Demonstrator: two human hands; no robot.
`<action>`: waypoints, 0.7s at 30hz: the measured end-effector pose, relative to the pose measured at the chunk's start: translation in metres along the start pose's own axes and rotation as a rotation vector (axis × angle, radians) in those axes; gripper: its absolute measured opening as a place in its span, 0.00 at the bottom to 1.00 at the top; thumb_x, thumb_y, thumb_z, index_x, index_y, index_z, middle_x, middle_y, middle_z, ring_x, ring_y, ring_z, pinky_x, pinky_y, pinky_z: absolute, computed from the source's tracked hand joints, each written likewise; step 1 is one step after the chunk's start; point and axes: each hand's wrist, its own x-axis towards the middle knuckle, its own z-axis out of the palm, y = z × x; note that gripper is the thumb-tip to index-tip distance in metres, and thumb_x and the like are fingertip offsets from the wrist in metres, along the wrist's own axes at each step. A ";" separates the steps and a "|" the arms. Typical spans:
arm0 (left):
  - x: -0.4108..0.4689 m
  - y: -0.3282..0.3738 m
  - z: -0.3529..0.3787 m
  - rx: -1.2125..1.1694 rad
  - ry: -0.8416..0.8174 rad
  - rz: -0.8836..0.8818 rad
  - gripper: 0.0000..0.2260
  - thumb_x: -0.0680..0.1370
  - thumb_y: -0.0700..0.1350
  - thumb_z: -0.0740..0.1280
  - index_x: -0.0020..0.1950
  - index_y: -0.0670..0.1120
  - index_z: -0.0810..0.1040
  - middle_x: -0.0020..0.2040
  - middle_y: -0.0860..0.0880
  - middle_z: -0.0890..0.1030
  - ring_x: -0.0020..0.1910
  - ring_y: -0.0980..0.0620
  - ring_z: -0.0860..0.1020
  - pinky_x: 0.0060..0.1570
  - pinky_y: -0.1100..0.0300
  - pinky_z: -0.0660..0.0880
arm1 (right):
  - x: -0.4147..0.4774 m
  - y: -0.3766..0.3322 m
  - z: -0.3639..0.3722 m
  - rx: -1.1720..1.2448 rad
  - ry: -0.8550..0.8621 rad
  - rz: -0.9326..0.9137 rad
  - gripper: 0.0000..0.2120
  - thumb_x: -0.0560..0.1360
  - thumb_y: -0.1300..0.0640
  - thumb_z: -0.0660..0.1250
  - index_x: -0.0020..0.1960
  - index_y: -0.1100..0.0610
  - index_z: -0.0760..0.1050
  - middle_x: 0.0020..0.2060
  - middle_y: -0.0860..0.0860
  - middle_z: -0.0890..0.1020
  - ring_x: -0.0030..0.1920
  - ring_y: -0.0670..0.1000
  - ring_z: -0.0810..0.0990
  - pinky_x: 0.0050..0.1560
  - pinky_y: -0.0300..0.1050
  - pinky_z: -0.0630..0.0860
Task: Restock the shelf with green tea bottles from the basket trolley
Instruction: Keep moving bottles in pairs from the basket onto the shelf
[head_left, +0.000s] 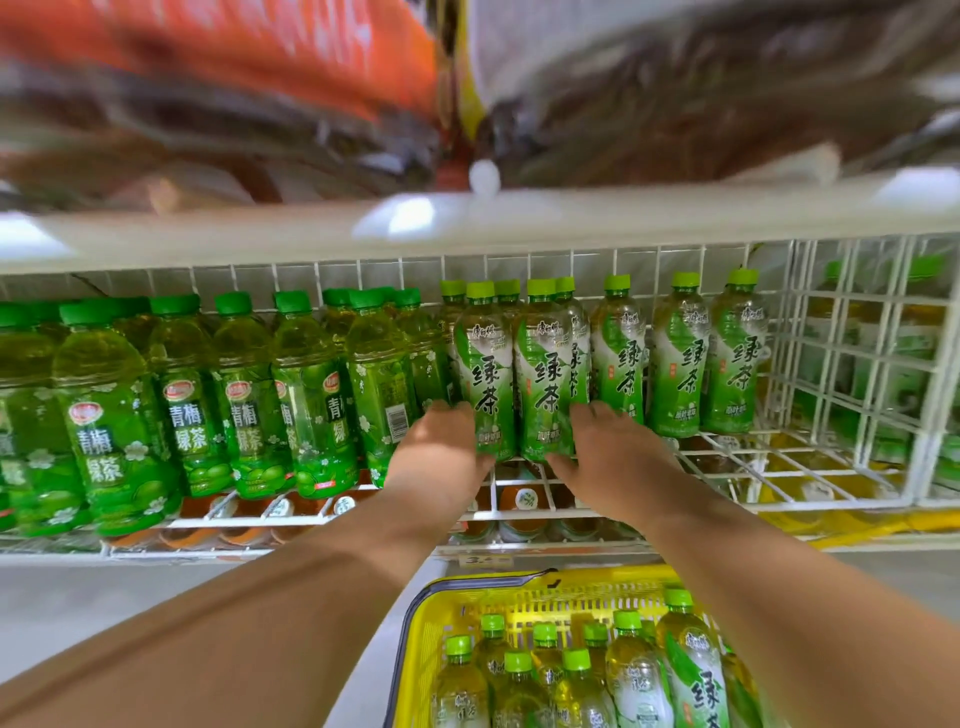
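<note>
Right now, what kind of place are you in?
Most likely a shop's drinks aisle. A white wire shelf holds rows of green tea bottles facing out. What looks like a price tag sits on the edge below, and a yellow basket holds more.

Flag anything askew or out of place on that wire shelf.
One dark-green-capped plastic tea bottle, beside the left hand, faces barcode-out while its row shows front labels. No spills or damage show.
</note>
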 end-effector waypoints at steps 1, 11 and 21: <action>-0.004 -0.001 -0.002 0.014 0.004 0.035 0.23 0.78 0.52 0.70 0.69 0.46 0.69 0.56 0.45 0.73 0.51 0.45 0.76 0.47 0.54 0.77 | -0.002 0.000 -0.003 -0.021 0.010 -0.017 0.28 0.80 0.40 0.58 0.72 0.58 0.63 0.65 0.55 0.72 0.63 0.57 0.73 0.59 0.52 0.75; -0.045 -0.003 -0.031 0.318 0.118 0.220 0.36 0.74 0.59 0.69 0.77 0.51 0.58 0.72 0.44 0.65 0.71 0.42 0.65 0.68 0.44 0.67 | -0.036 0.000 -0.027 -0.126 0.009 -0.094 0.36 0.80 0.36 0.52 0.80 0.54 0.48 0.79 0.55 0.52 0.78 0.59 0.52 0.76 0.59 0.54; -0.108 0.003 -0.084 0.420 0.063 0.214 0.43 0.70 0.71 0.62 0.79 0.58 0.49 0.79 0.43 0.59 0.77 0.39 0.56 0.73 0.34 0.50 | -0.093 -0.019 -0.072 -0.075 0.005 -0.043 0.39 0.79 0.34 0.52 0.80 0.52 0.41 0.79 0.55 0.40 0.79 0.59 0.41 0.77 0.59 0.44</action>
